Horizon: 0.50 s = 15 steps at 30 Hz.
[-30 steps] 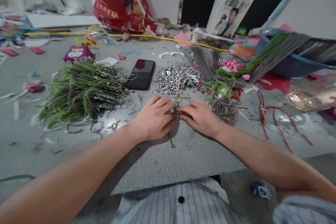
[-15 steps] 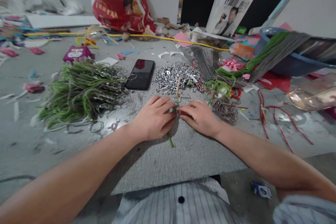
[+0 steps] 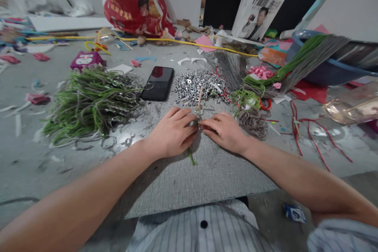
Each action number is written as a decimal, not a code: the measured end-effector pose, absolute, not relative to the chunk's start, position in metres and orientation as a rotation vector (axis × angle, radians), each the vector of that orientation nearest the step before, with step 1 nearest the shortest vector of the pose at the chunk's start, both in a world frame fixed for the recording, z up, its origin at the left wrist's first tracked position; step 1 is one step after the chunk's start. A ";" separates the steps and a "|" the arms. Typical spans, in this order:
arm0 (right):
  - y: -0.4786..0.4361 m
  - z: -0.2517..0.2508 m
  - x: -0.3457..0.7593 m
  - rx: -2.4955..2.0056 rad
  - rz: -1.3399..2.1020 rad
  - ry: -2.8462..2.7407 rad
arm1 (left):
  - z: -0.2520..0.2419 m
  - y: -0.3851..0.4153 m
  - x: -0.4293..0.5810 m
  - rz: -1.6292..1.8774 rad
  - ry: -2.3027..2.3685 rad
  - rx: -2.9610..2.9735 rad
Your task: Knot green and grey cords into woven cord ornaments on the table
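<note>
My left hand (image 3: 173, 132) and my right hand (image 3: 224, 130) meet fingertip to fingertip over a grey textured mat (image 3: 203, 177). Both are pinched together on a thin green cord (image 3: 191, 158), whose tail sticks out below my left hand. A small metal ring seems to sit between the fingertips, mostly hidden. Just beyond them a small wooden stick (image 3: 200, 97) stands up in front of a pile of metal washers (image 3: 195, 84).
A heap of green and grey cords (image 3: 88, 102) lies at the left, a black phone (image 3: 158, 82) beside it. Bundles of green and grey cords (image 3: 295, 65) and a blue basin (image 3: 333, 67) are at the right. Red strings (image 3: 310, 134) lie near my right arm.
</note>
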State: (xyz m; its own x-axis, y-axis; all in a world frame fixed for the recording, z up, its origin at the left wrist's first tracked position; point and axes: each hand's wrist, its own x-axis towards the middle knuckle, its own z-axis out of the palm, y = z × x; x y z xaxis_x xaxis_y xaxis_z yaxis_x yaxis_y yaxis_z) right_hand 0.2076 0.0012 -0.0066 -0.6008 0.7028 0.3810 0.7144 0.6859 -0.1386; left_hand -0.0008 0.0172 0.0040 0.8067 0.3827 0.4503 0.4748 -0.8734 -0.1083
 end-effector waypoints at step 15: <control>0.025 0.042 0.265 -1.539 0.174 -2.529 | 0.010 0.016 -0.004 -0.780 -0.636 -2.764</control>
